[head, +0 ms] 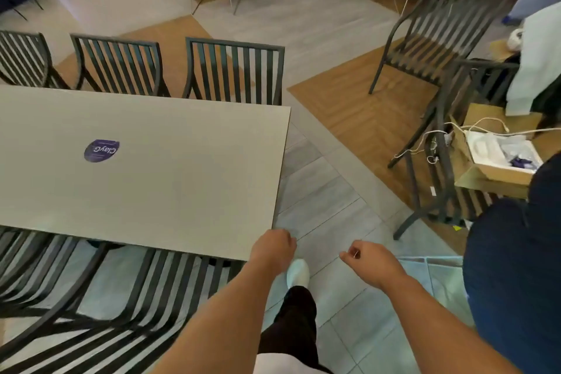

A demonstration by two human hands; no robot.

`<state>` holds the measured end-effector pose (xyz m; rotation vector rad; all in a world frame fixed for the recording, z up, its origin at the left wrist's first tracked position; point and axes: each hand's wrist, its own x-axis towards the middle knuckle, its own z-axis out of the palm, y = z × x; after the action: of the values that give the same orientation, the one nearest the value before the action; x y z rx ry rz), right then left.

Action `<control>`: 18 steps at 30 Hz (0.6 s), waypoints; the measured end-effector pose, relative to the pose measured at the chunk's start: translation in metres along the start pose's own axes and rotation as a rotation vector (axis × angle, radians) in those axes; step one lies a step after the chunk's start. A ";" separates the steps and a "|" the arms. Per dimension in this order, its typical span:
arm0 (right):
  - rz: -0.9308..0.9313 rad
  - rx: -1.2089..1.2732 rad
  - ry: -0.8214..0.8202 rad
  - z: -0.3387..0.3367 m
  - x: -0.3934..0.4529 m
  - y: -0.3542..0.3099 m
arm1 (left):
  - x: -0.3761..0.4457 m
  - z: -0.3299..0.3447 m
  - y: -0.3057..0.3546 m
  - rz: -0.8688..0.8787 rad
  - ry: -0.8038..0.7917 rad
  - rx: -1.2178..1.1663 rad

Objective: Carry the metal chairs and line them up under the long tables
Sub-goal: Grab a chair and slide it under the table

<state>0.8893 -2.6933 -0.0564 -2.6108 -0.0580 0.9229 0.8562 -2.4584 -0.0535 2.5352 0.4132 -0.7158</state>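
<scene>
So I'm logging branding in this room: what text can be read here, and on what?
"ClayG": on the round purple sticker on the long table, upside down from this view.
Smaller print on the same sticker: too blurred to read.
Nothing readable on the cardboard box or the chairs.

A café or canteen: long table, slatted metal chairs (several rows).

Head view, looking down (wide-angle), table near
</scene>
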 end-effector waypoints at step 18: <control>-0.098 -0.052 0.054 -0.264 0.315 -0.108 | 0.306 -0.185 0.117 -0.050 0.044 -0.030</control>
<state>1.3078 -2.6297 -0.0171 -2.6522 -0.1967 0.8277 1.2297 -2.4147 -0.0415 2.5244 0.4999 -0.6688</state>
